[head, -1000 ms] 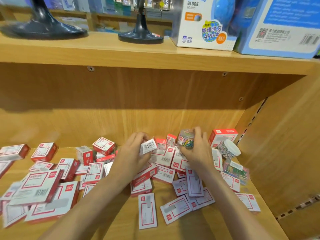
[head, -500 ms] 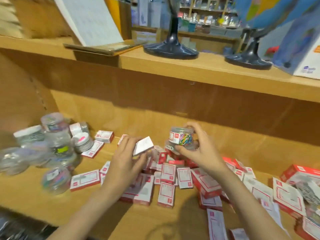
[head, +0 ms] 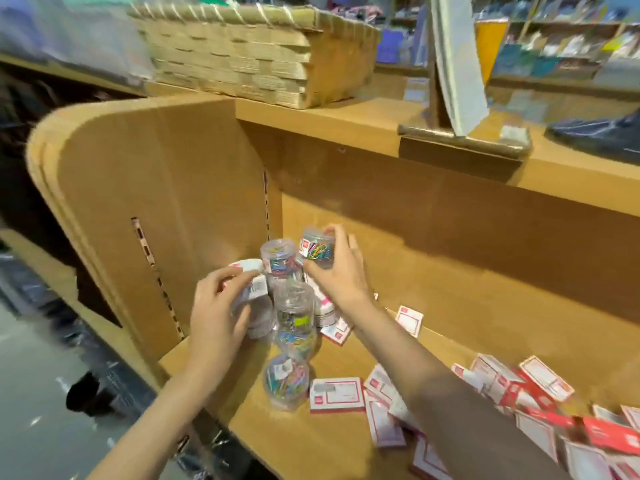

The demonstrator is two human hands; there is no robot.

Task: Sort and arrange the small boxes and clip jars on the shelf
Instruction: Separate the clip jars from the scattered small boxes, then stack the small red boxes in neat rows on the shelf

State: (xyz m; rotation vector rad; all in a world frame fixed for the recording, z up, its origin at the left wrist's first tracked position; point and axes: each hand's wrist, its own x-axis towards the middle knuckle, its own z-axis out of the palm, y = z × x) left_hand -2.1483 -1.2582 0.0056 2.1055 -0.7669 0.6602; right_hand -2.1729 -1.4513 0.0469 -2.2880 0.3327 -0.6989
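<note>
My right hand point(head: 337, 271) grips a clear jar of coloured clips point(head: 318, 248) and holds it above the cluster of clip jars in the shelf's left corner. My left hand point(head: 218, 306) pinches a small white box point(head: 255, 287) just left of that cluster. Several clear jars stand there, one tall point(head: 281, 259), one in the middle point(head: 295, 318) and one near the front point(head: 286, 380). Red and white small boxes point(head: 336, 393) lie scattered over the shelf board point(head: 311, 441) to the right.
The shelf's left side wall point(head: 166, 220) stands close beside the jars. On the top shelf sit a woven basket point(head: 256, 53), a slanted sign on a stand point(head: 457, 64) and a dark base point(head: 602, 133). The floor point(head: 41, 410) lies at the lower left.
My view has swung left from the box pile to the shelf's left corner. My right hand has carried the clip jar over to the jar cluster, and my left hand has come along with its box.
</note>
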